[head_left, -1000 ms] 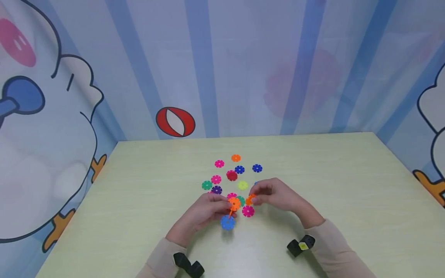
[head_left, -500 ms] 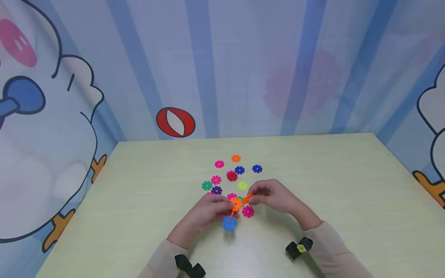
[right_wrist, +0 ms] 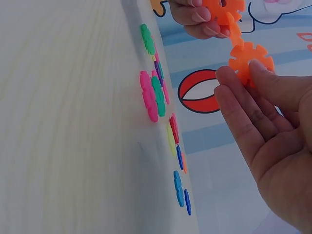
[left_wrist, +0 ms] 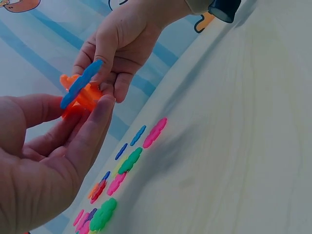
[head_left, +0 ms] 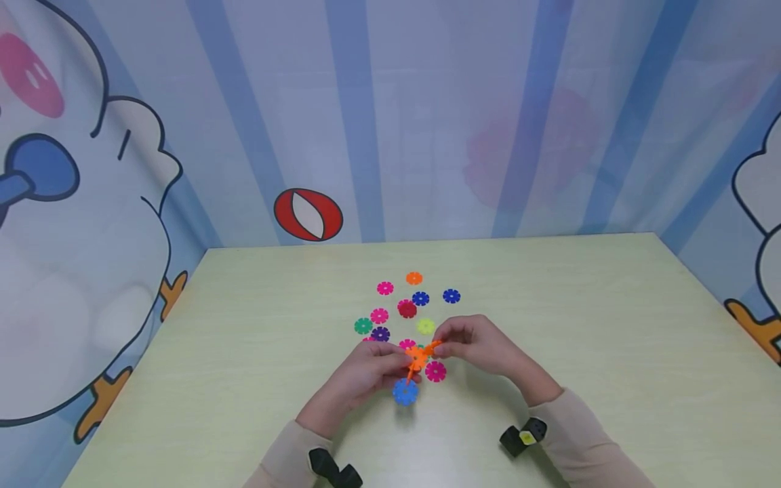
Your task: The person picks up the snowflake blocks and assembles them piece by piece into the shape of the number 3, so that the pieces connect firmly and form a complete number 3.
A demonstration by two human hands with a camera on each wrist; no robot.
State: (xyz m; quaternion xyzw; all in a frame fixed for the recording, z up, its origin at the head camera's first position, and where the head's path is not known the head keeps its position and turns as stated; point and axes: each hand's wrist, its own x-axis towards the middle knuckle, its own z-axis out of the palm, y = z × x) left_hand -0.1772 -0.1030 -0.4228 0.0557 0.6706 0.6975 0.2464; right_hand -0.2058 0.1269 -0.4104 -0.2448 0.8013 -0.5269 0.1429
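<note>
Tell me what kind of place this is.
Probably a children's play corner: cartoon wall panels with blue stripes and a red ball, a pale wooden table, and bright plastic snowflake discs scattered on it.

The right hand (right_wrist: 273, 141) fills the lower right, palm showing, its fingertips (right_wrist: 229, 78) pinching an orange disc (right_wrist: 251, 58) by the edge. That disc meets a thin orange piece (right_wrist: 234, 31) that runs up to a second orange disc (right_wrist: 224, 7), which the left hand (right_wrist: 195, 14) grips at the top edge. On the table (right_wrist: 63, 122) lie flat discs in a row: green (right_wrist: 146, 39), pink (right_wrist: 147, 95), red (right_wrist: 174, 127), yellow (right_wrist: 169, 139), blue (right_wrist: 178, 187). Behind them a red ball (right_wrist: 197, 92) is printed on the wall.
</note>
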